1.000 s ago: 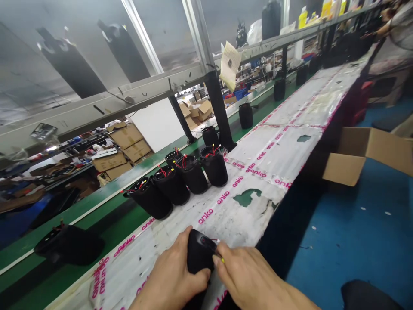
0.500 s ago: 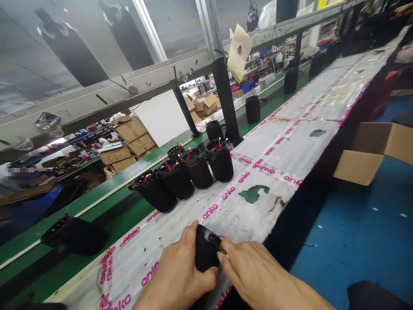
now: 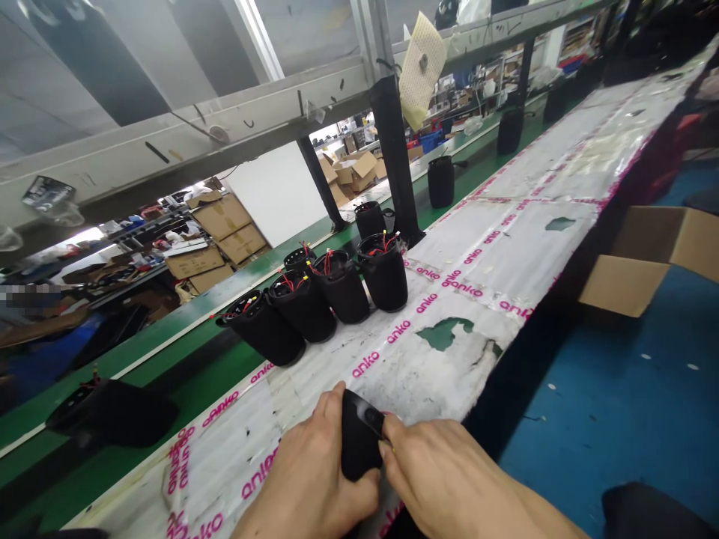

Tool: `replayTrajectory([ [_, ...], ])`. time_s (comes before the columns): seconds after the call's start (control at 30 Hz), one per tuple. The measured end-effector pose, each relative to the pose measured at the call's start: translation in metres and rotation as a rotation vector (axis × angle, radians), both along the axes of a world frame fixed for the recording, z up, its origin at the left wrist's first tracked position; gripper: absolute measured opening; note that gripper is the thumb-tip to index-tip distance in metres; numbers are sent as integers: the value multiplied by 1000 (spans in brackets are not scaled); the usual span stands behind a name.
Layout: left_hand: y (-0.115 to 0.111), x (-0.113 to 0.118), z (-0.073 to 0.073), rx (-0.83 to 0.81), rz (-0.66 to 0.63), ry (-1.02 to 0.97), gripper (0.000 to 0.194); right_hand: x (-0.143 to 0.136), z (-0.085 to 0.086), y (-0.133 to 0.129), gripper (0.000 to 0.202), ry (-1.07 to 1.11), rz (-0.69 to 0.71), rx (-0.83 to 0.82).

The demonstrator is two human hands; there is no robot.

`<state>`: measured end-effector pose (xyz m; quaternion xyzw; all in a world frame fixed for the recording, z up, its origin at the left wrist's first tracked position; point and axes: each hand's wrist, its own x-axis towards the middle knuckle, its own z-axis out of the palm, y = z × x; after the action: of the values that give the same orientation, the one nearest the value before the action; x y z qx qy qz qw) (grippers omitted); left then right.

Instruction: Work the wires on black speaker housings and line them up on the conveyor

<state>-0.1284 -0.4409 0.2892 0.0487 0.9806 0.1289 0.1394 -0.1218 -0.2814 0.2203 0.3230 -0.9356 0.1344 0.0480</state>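
A black fabric-covered cylinder [image 3: 357, 443] is tilted at the near edge of the bench, in front of me. My left hand [image 3: 317, 464] wraps round its left side, thumb across the near side. At its upper right, my right hand [image 3: 435, 464] has its fingers closed on the black strap [image 3: 373, 418] at the rim. A small yellow bit shows by those fingertips. Beyond my hands stand several similar black cylinders in a row, among them one [image 3: 383, 275] with red wires and small connectors at its open top.
White sheeting printed "anko" [image 3: 359, 337] covers the bench. Behind it runs a green conveyor [image 3: 207, 352] carrying more cylinders, one lying tilted [image 3: 120, 412] at the left. A dark post [image 3: 395, 150] rises at the back. An open carton [image 3: 623, 284] is at the right, over blue floor.
The view has shifted slightly. The cylinder at the left has moved a little further left in view. My hands keep their hold, and the yellow bit by my right fingertips is less visible.
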Motion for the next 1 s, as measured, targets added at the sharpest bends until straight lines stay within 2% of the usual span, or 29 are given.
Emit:
replayTrajectory([
  [0.13,2,0,2,-23,2,-21,81,-2,23,1,23,-82,50,127],
  [0.27,5,3,5,-23,-7,4,78,0,36,4,20,-151,53,112],
  [0.37,3,5,6,-11,-4,2,77,3,31,6,18,-137,49,49],
  [0.5,-3,3,3,7,66,16,82,4,14,7,28,-221,-93,-327],
  [0.57,-5,4,2,16,51,30,82,3,10,7,29,-231,-153,-404],
  [0.77,-1,7,0,-28,23,36,81,2,19,6,25,-209,-83,-187],
  [0.93,-2,6,-3,-9,-11,78,77,4,12,2,25,-110,-67,-178],
  [1.0,-2,7,-5,-5,-11,84,76,4,9,2,23,-135,-69,-185],
])
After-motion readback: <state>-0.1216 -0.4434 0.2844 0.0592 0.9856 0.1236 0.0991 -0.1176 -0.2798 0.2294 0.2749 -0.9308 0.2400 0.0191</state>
